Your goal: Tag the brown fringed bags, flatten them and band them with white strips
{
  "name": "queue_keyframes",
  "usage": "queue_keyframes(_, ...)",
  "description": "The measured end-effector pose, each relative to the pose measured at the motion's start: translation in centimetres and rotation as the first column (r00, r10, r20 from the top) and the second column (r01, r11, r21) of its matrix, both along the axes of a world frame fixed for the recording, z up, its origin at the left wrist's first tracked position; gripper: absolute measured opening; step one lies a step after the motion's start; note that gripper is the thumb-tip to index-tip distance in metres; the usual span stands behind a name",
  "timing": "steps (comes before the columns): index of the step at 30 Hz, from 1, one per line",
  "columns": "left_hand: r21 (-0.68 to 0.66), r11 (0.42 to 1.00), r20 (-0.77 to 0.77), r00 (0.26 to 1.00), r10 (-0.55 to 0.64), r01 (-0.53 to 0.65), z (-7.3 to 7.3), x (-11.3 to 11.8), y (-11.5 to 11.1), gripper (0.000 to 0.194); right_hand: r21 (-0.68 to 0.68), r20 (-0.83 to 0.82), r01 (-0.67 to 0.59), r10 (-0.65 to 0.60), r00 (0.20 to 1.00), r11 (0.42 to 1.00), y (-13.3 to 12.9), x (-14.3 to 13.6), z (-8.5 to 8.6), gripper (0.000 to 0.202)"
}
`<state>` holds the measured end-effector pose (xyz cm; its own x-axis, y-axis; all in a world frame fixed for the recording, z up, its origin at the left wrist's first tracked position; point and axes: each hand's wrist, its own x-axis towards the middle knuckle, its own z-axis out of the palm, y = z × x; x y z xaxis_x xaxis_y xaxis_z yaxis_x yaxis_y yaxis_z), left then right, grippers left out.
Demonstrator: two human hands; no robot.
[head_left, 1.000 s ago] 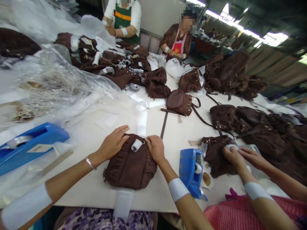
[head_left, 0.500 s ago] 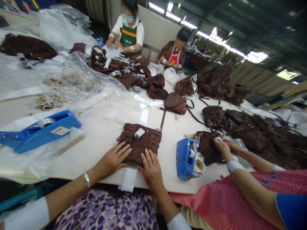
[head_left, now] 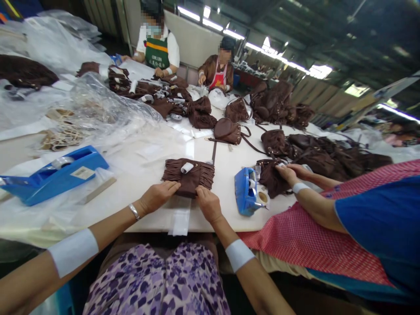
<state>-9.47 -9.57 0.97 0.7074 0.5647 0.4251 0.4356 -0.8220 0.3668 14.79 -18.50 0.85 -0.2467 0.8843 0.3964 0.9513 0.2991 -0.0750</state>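
A dark brown fringed bag [head_left: 189,186] lies flat on the white table in front of me, with a small white wrap [head_left: 187,168] around a part near its top. My left hand [head_left: 159,195] pinches the bag's near left corner. At the near right corner, my right hand [head_left: 208,203] grips it with fingers curled. Fringe shows on both sides of the bag. A strap [head_left: 214,153] runs from its right side toward the far table. Just nearer to me, a whitish strip [head_left: 180,221] hangs over the table edge.
A blue tape dispenser [head_left: 82,168] stands at left, and a smaller blue dispenser [head_left: 244,192] at right beside a tape roll [head_left: 262,197]. A co-worker's hands [head_left: 288,174] hold another brown bag [head_left: 272,177]. Brown bags [head_left: 321,155] pile up at right; plastic sheeting [head_left: 108,105] covers the left.
Both my hands have gone from lying flat on the bag to gripping its near corners. The bag's near part looks shorter. The view has shifted, and the co-worker opposite has moved their hands apart.
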Motion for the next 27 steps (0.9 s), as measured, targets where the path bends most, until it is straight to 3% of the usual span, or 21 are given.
queue_keyframes(3,-0.077,0.995,0.106,0.991,0.076,-0.068,0.3,0.2,0.0,0.038,-0.003,-0.014,0.03,-0.03,0.999,1.0,0.8,-0.2,0.6,0.02)
queue_keyframes(5,-0.144,0.976,0.208,0.959,0.191,-0.163,0.2,0.1,-0.1,0.041,-0.004,-0.041,0.03,-0.03,0.999,1.0,1.3,-0.1,1.3,0.016)
queue_keyframes(8,-0.304,0.9,0.347,0.843,0.411,-0.313,-0.4,0.1,-0.3,0.062,-0.003,-0.114,0.036,-0.036,0.993,0.999,1.9,0.3,2.7,0.015)
queue_keyframes(10,-0.436,0.847,0.378,0.791,0.481,-0.306,-0.9,0.3,-0.5,0.061,-0.007,-0.165,0.043,-0.044,0.985,0.999,2.2,0.5,3.5,0.02)
queue_keyframes(15,-0.633,0.766,0.427,0.773,0.469,-0.115,-1.2,1.2,-0.5,0.049,-0.043,-0.238,0.022,-0.031,0.971,0.999,1.7,0.5,4.0,0.03)
queue_keyframes(20,-0.692,0.718,0.43,0.753,0.498,-0.079,-1.3,1.5,-0.1,0.039,-0.012,-0.336,0.126,-0.123,0.934,0.992,0.1,-0.5,2.7,0.077)
queue_keyframes(27,-0.699,0.694,0.349,0.767,0.539,-0.17,-1.4,1.3,0.9,0.041,0.045,-0.232,0.205,-0.19,0.954,0.978,0.9,-0.2,1.7,0.033)
